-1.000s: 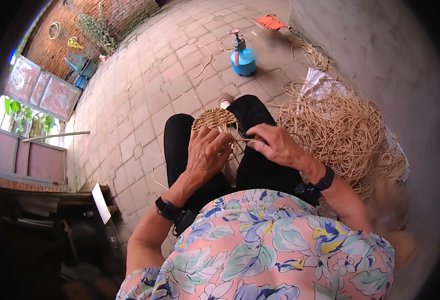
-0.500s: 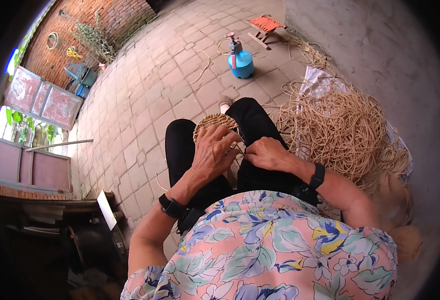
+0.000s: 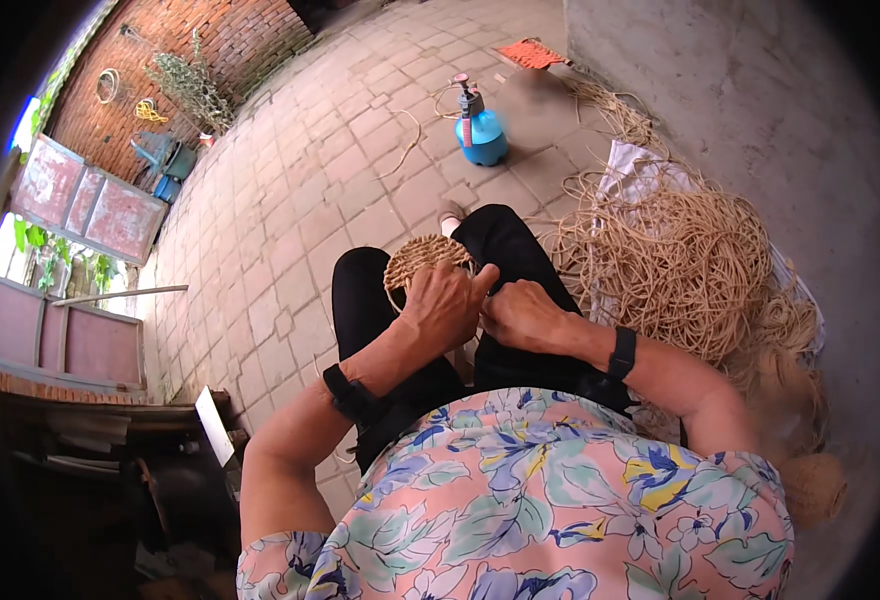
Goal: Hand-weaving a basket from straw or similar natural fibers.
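That big tangled pile of straw rope (image 3: 695, 265) at right-center is the bulkiest thing here, loose and snaggy. The blue spray bottle (image 3: 481, 130) stands up top, well clear. On the lap mid-frame sits the round woven straw mat (image 3: 418, 262): light, bendy, best gripped by its rim. The left hand (image 3: 445, 305) clamps its near edge; the right hand (image 3: 520, 315) is closed beside it, can't tell on what.

I am sitting outside in a yard at a home. The ground (image 3: 290, 190) is made of flat paving stones. A red brick wall (image 3: 200, 40) stands at the far end, with a dry bush (image 3: 195, 90) and a watering can (image 3: 165, 155) near it. A grey wall (image 3: 760, 110) is on my right. A big pile of tan cord (image 3: 690, 265) lies beside me on the stones, and a blue spray bottle (image 3: 480, 128) stands in front. It looks like a place where I weave things by hand in the sun.
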`<action>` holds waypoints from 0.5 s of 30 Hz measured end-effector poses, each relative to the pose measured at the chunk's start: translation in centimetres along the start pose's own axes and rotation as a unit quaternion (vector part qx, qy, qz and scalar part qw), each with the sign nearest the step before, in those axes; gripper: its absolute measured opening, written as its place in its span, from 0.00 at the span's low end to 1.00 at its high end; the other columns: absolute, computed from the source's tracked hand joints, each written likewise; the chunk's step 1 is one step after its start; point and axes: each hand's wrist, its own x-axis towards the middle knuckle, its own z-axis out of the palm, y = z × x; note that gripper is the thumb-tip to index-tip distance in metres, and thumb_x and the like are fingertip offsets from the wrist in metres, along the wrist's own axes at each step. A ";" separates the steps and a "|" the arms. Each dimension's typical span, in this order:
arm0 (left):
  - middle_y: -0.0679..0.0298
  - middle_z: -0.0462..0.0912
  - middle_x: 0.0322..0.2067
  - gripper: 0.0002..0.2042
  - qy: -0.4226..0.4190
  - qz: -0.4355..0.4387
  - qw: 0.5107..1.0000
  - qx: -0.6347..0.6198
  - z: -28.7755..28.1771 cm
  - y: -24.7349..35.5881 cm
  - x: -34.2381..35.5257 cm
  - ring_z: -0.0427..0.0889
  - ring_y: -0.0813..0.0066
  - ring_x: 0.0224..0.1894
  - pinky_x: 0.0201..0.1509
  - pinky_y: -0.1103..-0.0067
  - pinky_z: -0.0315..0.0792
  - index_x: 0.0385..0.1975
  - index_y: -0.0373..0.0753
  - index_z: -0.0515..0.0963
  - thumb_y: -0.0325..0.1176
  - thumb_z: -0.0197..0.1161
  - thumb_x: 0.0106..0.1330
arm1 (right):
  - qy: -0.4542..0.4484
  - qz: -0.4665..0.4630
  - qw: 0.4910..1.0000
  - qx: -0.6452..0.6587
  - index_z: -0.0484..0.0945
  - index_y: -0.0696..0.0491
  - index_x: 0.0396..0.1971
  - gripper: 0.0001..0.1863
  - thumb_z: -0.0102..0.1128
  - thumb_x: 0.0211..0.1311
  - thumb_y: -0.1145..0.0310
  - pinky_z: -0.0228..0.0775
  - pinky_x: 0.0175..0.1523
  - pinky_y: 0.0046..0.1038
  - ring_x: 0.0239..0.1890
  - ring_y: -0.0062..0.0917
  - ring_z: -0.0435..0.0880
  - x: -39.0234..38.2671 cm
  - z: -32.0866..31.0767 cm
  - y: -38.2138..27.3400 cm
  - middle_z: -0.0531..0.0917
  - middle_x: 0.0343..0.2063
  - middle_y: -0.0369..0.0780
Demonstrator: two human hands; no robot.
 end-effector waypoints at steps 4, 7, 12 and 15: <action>0.56 0.79 0.19 0.19 -0.095 -0.015 0.995 0.003 -1.3 0.2 1.4 0.82 0.54 0.27 0.31 0.63 0.70 0.46 0.44 0.71 0.30 0.64 0.53 | 0.090 0.015 0.996 0.022 0.82 0.57 0.20 0.13 0.62 0.57 0.63 0.79 0.36 0.41 0.28 0.45 0.85 0.7 1.1 0.6 0.82 0.19 0.50; 0.59 0.83 0.23 0.20 -0.157 -0.025 0.987 0.031 -1.8 0.2 2.1 0.86 0.58 0.31 0.32 0.64 0.71 0.45 0.45 0.70 0.37 0.69 0.54 | 0.129 -0.013 0.991 0.038 0.81 0.57 0.22 0.13 0.62 0.59 0.62 0.79 0.35 0.41 0.27 0.44 0.85 0.6 1.2 0.7 0.82 0.19 0.49; 0.54 0.83 0.25 0.22 -0.129 -0.028 0.981 -0.145 -2.2 -1.6 1.8 0.85 0.54 0.32 0.34 0.63 0.73 0.52 0.44 0.70 0.29 0.64 0.56 | 0.167 -0.038 0.983 0.065 0.79 0.57 0.24 0.13 0.61 0.60 0.63 0.78 0.35 0.41 0.27 0.44 0.85 0.3 1.1 1.0 0.81 0.18 0.49; 0.56 0.82 0.25 0.22 -0.066 -0.007 0.950 -0.306 -1.7 -3.2 1.5 0.85 0.56 0.32 0.36 0.66 0.75 0.55 0.44 0.71 0.27 0.62 0.60 | 0.149 -0.043 0.985 0.077 0.80 0.56 0.26 0.13 0.62 0.59 0.61 0.78 0.35 0.40 0.27 0.43 0.85 0.0 -0.1 1.0 0.82 0.19 0.48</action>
